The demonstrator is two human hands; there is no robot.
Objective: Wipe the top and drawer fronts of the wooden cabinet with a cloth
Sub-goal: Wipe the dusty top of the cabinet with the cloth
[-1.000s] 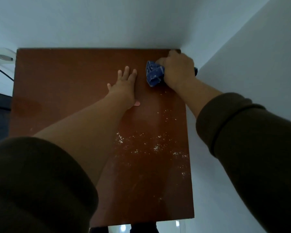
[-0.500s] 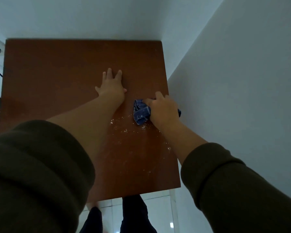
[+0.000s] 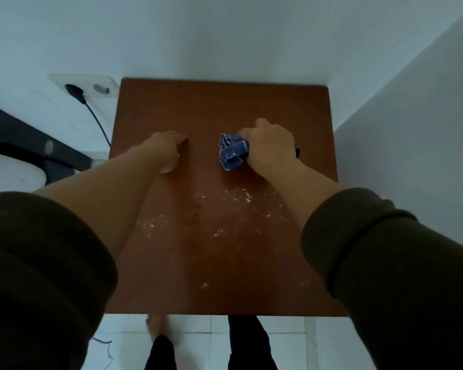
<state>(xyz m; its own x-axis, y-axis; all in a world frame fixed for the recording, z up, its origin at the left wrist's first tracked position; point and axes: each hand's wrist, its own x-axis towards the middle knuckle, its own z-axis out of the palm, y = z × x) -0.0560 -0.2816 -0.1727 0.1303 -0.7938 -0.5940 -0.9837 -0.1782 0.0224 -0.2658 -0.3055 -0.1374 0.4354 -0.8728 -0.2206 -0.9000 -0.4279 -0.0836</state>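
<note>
- Cabinet top (image 3: 251,108): a reddish-brown wooden panel set into the corner of two pale walls, seen from above. The far half looks clean and even; the near half carries pale crumbs or dust specks (image 3: 225,198) scattered in a band across the middle and thinning toward the near edge. The drawer fronts lie below the panel and are out of view, so by this evidence they are not yet wiped.
- Right hand (image 3: 267,148): one second ago it works the far right corner of the panel, half a second ago it sits lower beside the right edge, and now it rests mid-panel, just beyond the speck band. Its fingers are curled tightly around the cloth, knuckles uppermost. The sweep thus runs from the back corner toward the person, pushing debris forward.
- Left hand (image 3: 169,152): it lies on the panel to the left of the cloth, well apart from it. Earlier the fingers are spread flat; now they appear drawn together and partly tucked under, though their tips are not clearly visible. Its role reads as bracing.
- Blue cloth (image 3: 233,153): a bunched wad with pale markings, pressed onto the wood, most of it protruding left of the right hand and a small corner showing at the right.
- Implication: the near half remains to be swept, then the drawer fronts.
</note>
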